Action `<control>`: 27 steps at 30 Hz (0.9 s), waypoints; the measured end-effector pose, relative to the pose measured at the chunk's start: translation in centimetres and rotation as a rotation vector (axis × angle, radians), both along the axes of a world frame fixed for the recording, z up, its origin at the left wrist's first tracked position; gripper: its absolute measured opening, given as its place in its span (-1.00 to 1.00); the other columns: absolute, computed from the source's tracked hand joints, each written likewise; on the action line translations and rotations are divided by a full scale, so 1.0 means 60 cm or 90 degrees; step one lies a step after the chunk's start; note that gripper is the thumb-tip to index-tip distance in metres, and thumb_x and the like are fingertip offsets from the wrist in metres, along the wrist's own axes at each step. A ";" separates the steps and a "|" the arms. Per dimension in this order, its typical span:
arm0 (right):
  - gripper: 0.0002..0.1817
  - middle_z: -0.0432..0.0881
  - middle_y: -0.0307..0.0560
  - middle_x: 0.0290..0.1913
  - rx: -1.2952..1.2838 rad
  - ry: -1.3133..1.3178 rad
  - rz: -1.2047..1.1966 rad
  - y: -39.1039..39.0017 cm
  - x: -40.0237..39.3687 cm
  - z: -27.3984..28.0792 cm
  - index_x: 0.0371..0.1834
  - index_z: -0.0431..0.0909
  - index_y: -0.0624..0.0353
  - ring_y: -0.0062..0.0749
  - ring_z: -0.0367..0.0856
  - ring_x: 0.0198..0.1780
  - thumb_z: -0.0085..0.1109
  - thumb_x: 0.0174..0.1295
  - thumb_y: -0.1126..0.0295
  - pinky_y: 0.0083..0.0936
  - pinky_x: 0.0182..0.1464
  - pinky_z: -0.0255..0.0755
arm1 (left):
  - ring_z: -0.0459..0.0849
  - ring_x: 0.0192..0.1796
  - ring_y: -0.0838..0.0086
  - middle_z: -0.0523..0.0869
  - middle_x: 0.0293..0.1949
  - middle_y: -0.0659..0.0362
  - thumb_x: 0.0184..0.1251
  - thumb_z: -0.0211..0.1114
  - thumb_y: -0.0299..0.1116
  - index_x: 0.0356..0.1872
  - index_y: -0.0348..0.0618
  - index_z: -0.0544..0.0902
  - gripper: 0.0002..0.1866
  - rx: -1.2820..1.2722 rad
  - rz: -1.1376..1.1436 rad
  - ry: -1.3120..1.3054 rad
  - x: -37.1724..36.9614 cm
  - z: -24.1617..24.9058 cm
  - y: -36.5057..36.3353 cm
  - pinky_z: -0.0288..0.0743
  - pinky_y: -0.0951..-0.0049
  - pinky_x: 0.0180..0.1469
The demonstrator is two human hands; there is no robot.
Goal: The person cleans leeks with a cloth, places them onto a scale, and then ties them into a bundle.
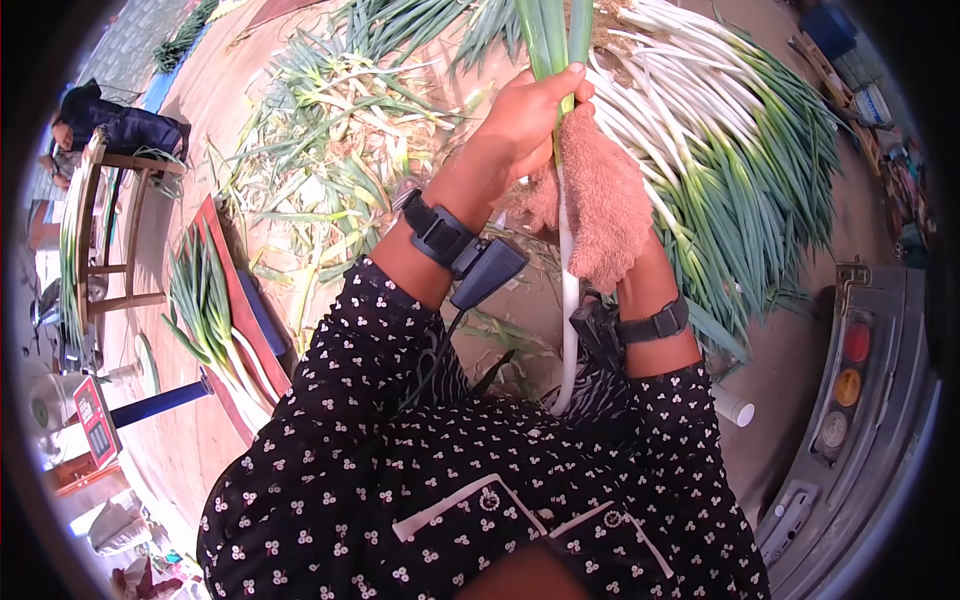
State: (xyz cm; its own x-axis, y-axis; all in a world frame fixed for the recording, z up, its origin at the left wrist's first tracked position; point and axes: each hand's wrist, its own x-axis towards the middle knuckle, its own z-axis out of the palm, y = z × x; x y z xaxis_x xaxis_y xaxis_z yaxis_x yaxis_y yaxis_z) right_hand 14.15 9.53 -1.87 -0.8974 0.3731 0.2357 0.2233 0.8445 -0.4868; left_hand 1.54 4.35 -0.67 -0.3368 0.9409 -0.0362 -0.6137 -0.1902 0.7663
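Here, we hold one long onion [569, 335] in front of our body, with the green leaves away from us and the white stalk coming toward our lap. Our left hand [532, 115] is closed and grips this onion at its green part, with the thumb lying on top. Our right hand [606, 200] is covered by a brown fuzzy cloth, and it is against the stalk, just below the left hand; the cloth hides the fingers, so we cannot tell how much they are closed. On each wrist we have a black strap, and on the left one a dark device [488, 270] is fixed. To the right of our hands there lies a big pile of onions [735, 185], white stalks together and green leaves spread outward. On the left side, loose leaves [335, 155] are scattered over the ground, and nearer to us a small bundle [207, 295] rests on a red board [222, 240]. More to the left, we see a wooden stand [123, 300], a red display [96, 423] and a person [120, 122] in dark clothes. At the right edge is a grey vehicle part [865, 400] with round lights, and near it a white pipe [733, 407].
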 end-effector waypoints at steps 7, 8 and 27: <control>-0.79 0.49 0.04 -0.45 -0.002 -0.036 0.073 -0.023 0.031 0.005 -0.37 0.45 0.19 -0.13 0.51 -0.38 0.18 -0.03 0.34 -0.32 -0.31 0.42 | 0.40 -0.39 0.49 0.42 -0.43 0.19 0.46 -0.02 -0.28 -0.26 -0.15 0.31 -0.84 -0.005 0.063 -0.053 -0.026 -0.008 -0.012 0.48 0.33 -0.24; -0.79 0.49 0.04 -0.45 -0.004 -0.042 0.086 -0.029 0.037 0.005 -0.37 0.45 0.19 -0.13 0.51 -0.38 0.18 -0.03 0.34 -0.32 -0.31 0.42 | 0.39 -0.39 0.50 0.41 -0.43 0.19 0.45 -0.02 -0.29 -0.26 -0.15 0.31 -0.84 -0.005 0.073 -0.046 -0.031 -0.012 -0.013 0.47 0.34 -0.26; -0.59 0.52 0.16 -0.28 -0.096 0.023 0.006 -0.025 -0.013 -0.022 -0.20 0.45 0.22 0.10 0.53 -0.21 0.21 -0.13 0.25 -0.18 -0.22 0.41 | 0.34 -0.49 0.56 0.37 -0.46 0.20 0.36 0.08 -0.42 -0.24 -0.22 0.37 -0.89 -0.131 0.282 0.135 0.008 -0.003 0.012 0.31 0.51 -0.51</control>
State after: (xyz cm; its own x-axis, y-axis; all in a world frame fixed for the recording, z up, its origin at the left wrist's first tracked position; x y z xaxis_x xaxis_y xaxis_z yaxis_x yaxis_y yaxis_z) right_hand 13.37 8.01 -3.21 -0.8928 0.3987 0.2096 0.1959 0.7628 -0.6163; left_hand 2.01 5.05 -0.88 -0.7201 0.6876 -0.0936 -0.3367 -0.2283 0.9135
